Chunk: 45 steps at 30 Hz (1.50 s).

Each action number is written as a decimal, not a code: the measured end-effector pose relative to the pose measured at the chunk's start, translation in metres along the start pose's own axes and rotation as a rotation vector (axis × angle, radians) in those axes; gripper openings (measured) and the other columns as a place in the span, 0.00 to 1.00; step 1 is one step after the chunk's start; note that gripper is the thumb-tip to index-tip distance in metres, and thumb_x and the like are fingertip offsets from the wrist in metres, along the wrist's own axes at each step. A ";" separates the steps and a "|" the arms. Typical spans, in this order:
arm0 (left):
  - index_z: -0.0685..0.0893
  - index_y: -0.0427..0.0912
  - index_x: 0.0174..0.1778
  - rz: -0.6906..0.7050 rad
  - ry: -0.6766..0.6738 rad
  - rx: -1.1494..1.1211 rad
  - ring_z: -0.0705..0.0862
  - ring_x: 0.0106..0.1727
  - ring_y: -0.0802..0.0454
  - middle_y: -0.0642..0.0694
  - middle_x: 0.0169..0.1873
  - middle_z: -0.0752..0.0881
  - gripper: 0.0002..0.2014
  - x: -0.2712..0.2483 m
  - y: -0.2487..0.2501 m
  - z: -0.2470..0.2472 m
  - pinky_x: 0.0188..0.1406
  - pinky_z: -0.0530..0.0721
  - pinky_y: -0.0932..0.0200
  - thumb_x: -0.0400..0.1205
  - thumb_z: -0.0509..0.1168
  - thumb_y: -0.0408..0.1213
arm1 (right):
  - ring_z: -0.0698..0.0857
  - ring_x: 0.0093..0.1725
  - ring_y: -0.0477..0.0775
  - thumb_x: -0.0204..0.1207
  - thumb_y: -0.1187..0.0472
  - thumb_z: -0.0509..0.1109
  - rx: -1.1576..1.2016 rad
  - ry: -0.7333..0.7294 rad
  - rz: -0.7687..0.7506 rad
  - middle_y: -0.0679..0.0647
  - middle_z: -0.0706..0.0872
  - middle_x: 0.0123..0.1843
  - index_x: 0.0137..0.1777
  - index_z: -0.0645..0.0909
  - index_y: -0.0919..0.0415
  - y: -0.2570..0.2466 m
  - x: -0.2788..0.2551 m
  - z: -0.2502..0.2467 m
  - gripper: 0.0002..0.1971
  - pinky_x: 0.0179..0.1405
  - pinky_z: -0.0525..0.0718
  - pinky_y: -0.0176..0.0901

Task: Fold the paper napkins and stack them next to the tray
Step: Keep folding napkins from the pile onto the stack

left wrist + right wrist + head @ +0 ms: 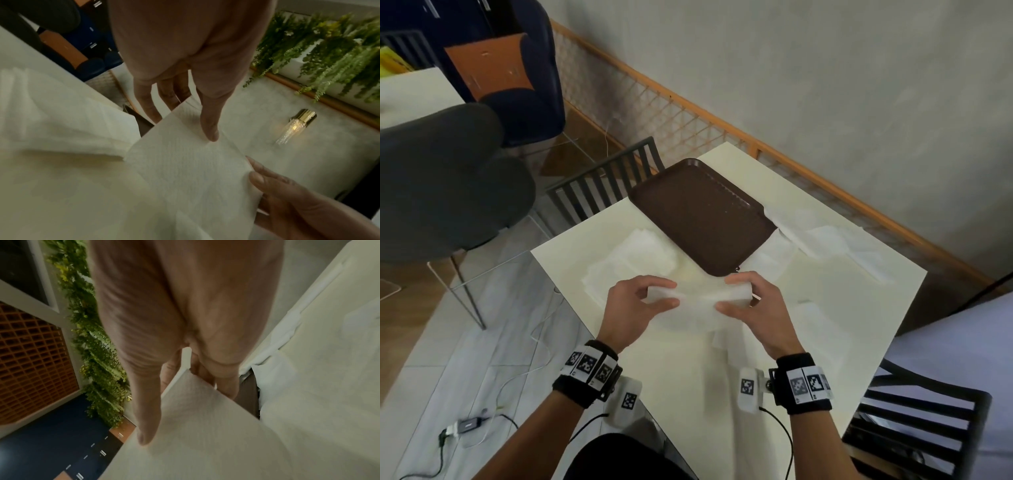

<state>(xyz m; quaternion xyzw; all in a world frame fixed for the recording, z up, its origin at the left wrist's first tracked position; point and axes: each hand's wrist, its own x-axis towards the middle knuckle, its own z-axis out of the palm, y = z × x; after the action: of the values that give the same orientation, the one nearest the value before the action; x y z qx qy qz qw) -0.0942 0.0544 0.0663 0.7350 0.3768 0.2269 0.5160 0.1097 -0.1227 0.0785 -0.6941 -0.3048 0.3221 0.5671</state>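
From the head view we hold one paper napkin [698, 301] between both hands just above the tabletop [688, 377], at the near corner of the brown tray [702, 216]: our left hand [635, 308] pinches its left end between thumb and fingers, and our right hand [753, 308] pinches the right end the same way. To fold it well, we judge we should bring the two ends together with the edges matched, lay it flat, then press the crease along the fold. A pile of folded napkins [633, 260] lies on the tabletop to the left of the tray, touching or nearly touching its edge, and that looks like the place for this one. Loose unfolded napkins [825, 240] lie spread at the right of the tray, one partly tucked under its corner, and more paper [726, 337] lies under our hands, so we risk catching a second sheet. Dark slatted chairs [602, 185] stand at the far left and near right of the table. From the left wrist view our thumb rests on top of the sheet with fingers behind it, and the other hand's fingertips [257, 177] meet its opposite edge; a plant wall [329, 48] and a lit lamp [296, 128] show beyond. From the right wrist view the thumb [147, 418] lies along the sheet's edge with fingers behind; the picture is soft, so the crease cannot be judged.
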 end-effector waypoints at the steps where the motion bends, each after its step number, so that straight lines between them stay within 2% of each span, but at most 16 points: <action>1: 0.97 0.64 0.49 0.020 0.003 0.020 0.90 0.57 0.57 0.64 0.51 0.94 0.13 0.001 -0.004 -0.004 0.66 0.87 0.54 0.72 0.88 0.46 | 0.93 0.59 0.49 0.69 0.66 0.93 -0.033 -0.016 0.007 0.45 0.94 0.61 0.58 0.92 0.50 0.003 0.002 0.003 0.21 0.53 0.91 0.43; 4: 0.97 0.62 0.44 0.086 0.035 0.092 0.90 0.53 0.57 0.58 0.46 0.93 0.10 0.000 -0.014 -0.017 0.58 0.87 0.54 0.72 0.87 0.44 | 0.92 0.61 0.54 0.66 0.64 0.95 -0.215 -0.029 -0.003 0.45 0.89 0.63 0.55 0.95 0.41 0.010 0.010 0.015 0.22 0.61 0.93 0.51; 8: 0.97 0.59 0.41 0.119 0.072 0.194 0.85 0.49 0.55 0.55 0.47 0.84 0.07 -0.003 -0.032 -0.035 0.49 0.79 0.68 0.71 0.87 0.47 | 0.84 0.53 0.51 0.68 0.59 0.94 -0.555 -0.148 -0.030 0.48 0.76 0.58 0.44 0.92 0.30 0.017 0.023 0.023 0.20 0.57 0.84 0.31; 10: 0.96 0.58 0.41 0.143 0.078 0.220 0.84 0.55 0.55 0.54 0.53 0.81 0.07 -0.003 -0.043 -0.046 0.54 0.79 0.68 0.71 0.87 0.47 | 0.85 0.55 0.50 0.71 0.55 0.92 -0.589 -0.195 0.001 0.47 0.77 0.59 0.43 0.90 0.32 0.013 0.032 0.024 0.16 0.57 0.83 0.33; 12: 0.94 0.56 0.40 0.123 0.077 0.182 0.87 0.56 0.55 0.57 0.54 0.85 0.06 0.000 -0.048 -0.058 0.55 0.83 0.64 0.76 0.85 0.46 | 0.88 0.57 0.46 0.76 0.52 0.90 -0.508 -0.117 -0.005 0.44 0.82 0.61 0.45 0.90 0.37 0.007 0.047 0.030 0.11 0.59 0.85 0.37; 14: 0.91 0.53 0.39 0.035 0.108 0.124 0.89 0.49 0.56 0.59 0.46 0.89 0.08 0.006 -0.049 -0.068 0.48 0.87 0.61 0.81 0.80 0.47 | 0.90 0.55 0.44 0.80 0.52 0.86 -0.368 -0.033 -0.010 0.43 0.90 0.56 0.49 0.89 0.44 0.000 0.069 0.043 0.08 0.60 0.88 0.42; 16: 0.88 0.51 0.37 -0.036 0.185 0.145 0.88 0.39 0.55 0.54 0.36 0.89 0.13 0.016 -0.054 -0.075 0.39 0.84 0.60 0.85 0.77 0.50 | 0.92 0.52 0.45 0.80 0.53 0.87 -0.305 -0.092 0.017 0.43 0.93 0.51 0.56 0.86 0.45 -0.004 0.094 0.065 0.12 0.58 0.90 0.44; 20: 0.84 0.45 0.38 -0.082 0.314 0.295 0.81 0.29 0.50 0.51 0.25 0.81 0.16 0.039 -0.072 -0.082 0.32 0.75 0.55 0.88 0.73 0.50 | 0.93 0.47 0.45 0.80 0.59 0.86 -0.362 -0.036 -0.011 0.51 0.95 0.48 0.66 0.81 0.50 0.005 0.146 0.110 0.21 0.48 0.84 0.24; 23: 0.87 0.39 0.48 -0.126 0.314 0.415 0.84 0.38 0.45 0.50 0.32 0.85 0.14 0.061 -0.095 -0.079 0.39 0.75 0.54 0.89 0.71 0.47 | 0.90 0.48 0.47 0.84 0.66 0.80 -0.459 0.031 -0.030 0.51 0.94 0.50 0.65 0.80 0.55 0.015 0.178 0.141 0.16 0.48 0.79 0.21; 26: 0.88 0.35 0.58 -0.195 0.233 0.534 0.84 0.58 0.34 0.38 0.54 0.87 0.15 0.077 -0.118 -0.071 0.54 0.84 0.43 0.90 0.70 0.45 | 0.90 0.57 0.58 0.87 0.70 0.73 -0.577 -0.026 0.009 0.58 0.93 0.55 0.64 0.80 0.59 0.035 0.194 0.159 0.10 0.53 0.78 0.33; 28: 0.87 0.35 0.61 -0.240 0.179 0.583 0.81 0.63 0.31 0.34 0.60 0.84 0.15 0.081 -0.123 -0.065 0.60 0.84 0.37 0.89 0.70 0.44 | 0.89 0.61 0.63 0.86 0.70 0.73 -0.620 -0.060 0.017 0.60 0.91 0.57 0.64 0.80 0.60 0.044 0.192 0.160 0.11 0.59 0.82 0.40; 30: 0.83 0.37 0.63 -0.232 0.202 0.598 0.80 0.62 0.31 0.35 0.61 0.82 0.14 0.079 -0.121 -0.061 0.60 0.84 0.37 0.88 0.72 0.43 | 0.88 0.61 0.61 0.86 0.67 0.76 -0.639 -0.048 -0.007 0.59 0.89 0.59 0.65 0.80 0.58 0.046 0.185 0.150 0.12 0.61 0.85 0.49; 35: 0.80 0.41 0.66 -0.008 0.357 0.554 0.77 0.58 0.39 0.41 0.59 0.81 0.19 0.050 -0.099 -0.041 0.57 0.79 0.46 0.82 0.78 0.38 | 0.90 0.52 0.57 0.85 0.62 0.77 -0.673 0.035 -0.065 0.53 0.91 0.52 0.57 0.83 0.54 0.049 0.147 0.071 0.06 0.56 0.89 0.50; 38: 0.81 0.46 0.61 0.073 0.291 0.383 0.80 0.55 0.47 0.49 0.53 0.83 0.15 0.026 -0.086 -0.017 0.55 0.80 0.52 0.83 0.77 0.34 | 0.90 0.55 0.66 0.81 0.63 0.76 -0.846 0.008 0.049 0.57 0.90 0.52 0.59 0.83 0.55 0.066 0.127 0.002 0.10 0.60 0.88 0.56; 42: 0.83 0.52 0.53 0.084 0.145 0.306 0.84 0.52 0.56 0.59 0.48 0.85 0.12 -0.003 -0.076 0.021 0.52 0.87 0.50 0.82 0.77 0.33 | 0.77 0.78 0.68 0.80 0.49 0.82 -1.080 -0.145 0.302 0.55 0.80 0.76 0.80 0.74 0.47 0.088 0.105 -0.057 0.31 0.75 0.78 0.65; 45: 0.84 0.54 0.51 0.056 0.035 0.259 0.86 0.51 0.59 0.61 0.47 0.87 0.11 -0.014 -0.065 0.045 0.50 0.90 0.48 0.83 0.77 0.33 | 0.81 0.71 0.63 0.81 0.45 0.78 -1.103 -0.145 0.265 0.52 0.88 0.67 0.75 0.75 0.44 0.094 0.096 -0.068 0.25 0.71 0.75 0.62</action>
<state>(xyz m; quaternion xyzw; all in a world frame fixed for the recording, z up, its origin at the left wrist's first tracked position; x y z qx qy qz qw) -0.0907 0.0288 -0.0103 0.8015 0.3913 0.2036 0.4037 0.2274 -0.1030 -0.0140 -0.8959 -0.3761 0.2305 0.0533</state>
